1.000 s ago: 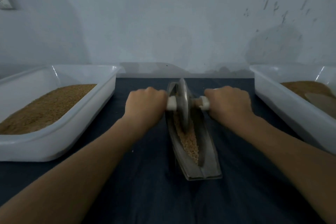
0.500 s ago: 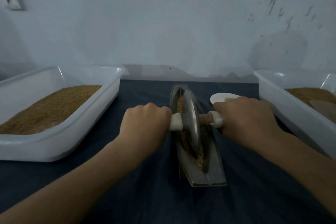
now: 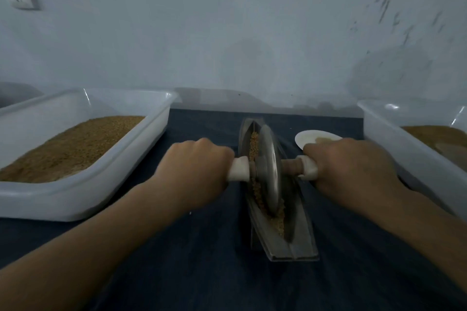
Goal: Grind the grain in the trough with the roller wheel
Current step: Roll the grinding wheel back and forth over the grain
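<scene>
My left hand (image 3: pixel 199 166) has its grip clenched round the left handle (image 3: pixel 238 168) of the roller wheel (image 3: pixel 270 169), and my right hand (image 3: pixel 351 169) is grasping the right handle (image 3: pixel 307 168). The wheel stands upright in the trough (image 3: pixel 300 235), about mid-length, with grain (image 3: pixel 254 144) lying ahead of and behind it. The trough rests on the dark tabletop (image 3: pixel 202 272) between the left tub (image 3: pixel 75 199) and the right tub (image 3: pixel 384 139).

Two white tubs on a dark table (image 3: pixel 202 272) against a pale wall (image 3: pixel 227 33).
Left tub (image 3: pixel 83 199) at 9 o'clock, right tub (image 3: pixel 394 144) at 3, each holding brown meal (image 3: pixel 63 144); small dish (image 3: pixel 307 137) at 1.
</scene>
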